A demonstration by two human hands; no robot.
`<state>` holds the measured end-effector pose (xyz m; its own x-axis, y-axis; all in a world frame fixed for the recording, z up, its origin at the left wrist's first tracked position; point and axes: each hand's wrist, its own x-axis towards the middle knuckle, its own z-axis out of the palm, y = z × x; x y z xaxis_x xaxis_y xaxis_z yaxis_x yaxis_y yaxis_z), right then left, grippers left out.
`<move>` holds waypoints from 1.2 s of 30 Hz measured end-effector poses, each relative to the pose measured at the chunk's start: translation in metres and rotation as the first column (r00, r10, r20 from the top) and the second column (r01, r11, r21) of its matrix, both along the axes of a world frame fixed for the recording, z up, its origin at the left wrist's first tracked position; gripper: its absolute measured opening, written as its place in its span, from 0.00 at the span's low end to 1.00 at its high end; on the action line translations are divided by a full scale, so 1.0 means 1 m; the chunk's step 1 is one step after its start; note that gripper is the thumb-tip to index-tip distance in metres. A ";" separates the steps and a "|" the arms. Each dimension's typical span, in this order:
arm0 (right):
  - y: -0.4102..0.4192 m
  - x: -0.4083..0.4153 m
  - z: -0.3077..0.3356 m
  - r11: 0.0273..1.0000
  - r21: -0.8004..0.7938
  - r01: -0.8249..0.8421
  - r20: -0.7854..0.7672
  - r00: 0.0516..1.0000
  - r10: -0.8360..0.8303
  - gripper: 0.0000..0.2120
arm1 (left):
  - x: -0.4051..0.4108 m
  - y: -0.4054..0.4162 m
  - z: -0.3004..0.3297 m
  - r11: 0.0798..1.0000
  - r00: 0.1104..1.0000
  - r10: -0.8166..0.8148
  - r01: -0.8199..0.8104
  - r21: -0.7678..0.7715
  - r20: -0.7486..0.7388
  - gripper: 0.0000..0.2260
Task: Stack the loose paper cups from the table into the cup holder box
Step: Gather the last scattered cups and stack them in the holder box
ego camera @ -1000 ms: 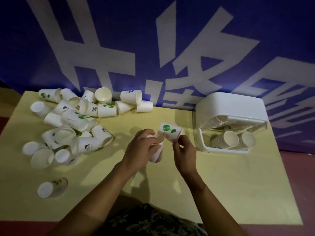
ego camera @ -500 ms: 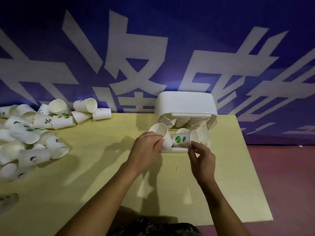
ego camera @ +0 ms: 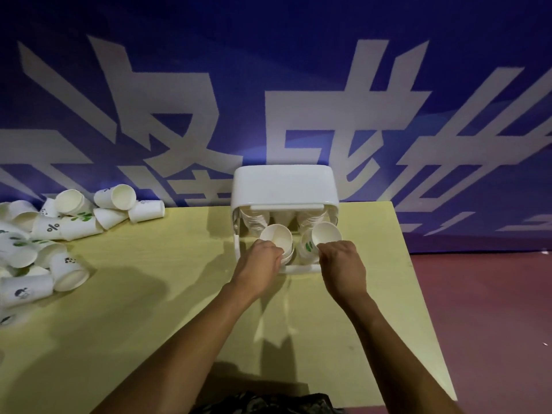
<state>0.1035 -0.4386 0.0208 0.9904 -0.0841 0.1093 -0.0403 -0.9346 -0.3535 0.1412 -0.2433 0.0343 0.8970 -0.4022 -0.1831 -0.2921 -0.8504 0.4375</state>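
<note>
The pile (ego camera: 44, 240) of loose cups lies far to the left of the left hand (ego camera: 261, 262). This hand grips a cup (ego camera: 276, 239), and the right hand (ego camera: 342, 264) grips another cup (ego camera: 324, 234). Both mouths face the person, and the box (ego camera: 283, 189) is just beyond the fingers.

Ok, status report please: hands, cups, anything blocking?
Left hand grips white paper cup. Right hand grips green-printed paper cup. Both at white plastic holder box mouth. Nothing blocking.
</note>
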 end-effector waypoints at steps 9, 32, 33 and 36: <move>0.001 0.015 -0.039 0.993 -0.067 -0.093 -0.126 0.988 0.084 0.07 | 0.017 -0.014 -0.030 0.992 0.995 -0.004 0.016 0.123 -0.100 0.12; 0.228 0.031 -0.031 0.857 0.266 -0.441 -0.208 0.842 0.498 0.11 | -0.017 0.245 -0.035 0.761 0.760 0.648 -0.646 -0.060 0.044 0.13; 0.246 0.033 -0.033 0.852 0.279 -0.443 -0.228 0.831 0.507 0.11 | -0.019 0.268 -0.036 0.730 0.728 0.684 -0.682 -0.050 0.048 0.13; 0.300 0.040 -0.039 0.847 0.307 -0.433 -0.275 0.812 0.515 0.11 | -0.019 0.334 -0.039 0.609 0.608 0.793 -0.793 -0.028 0.038 0.14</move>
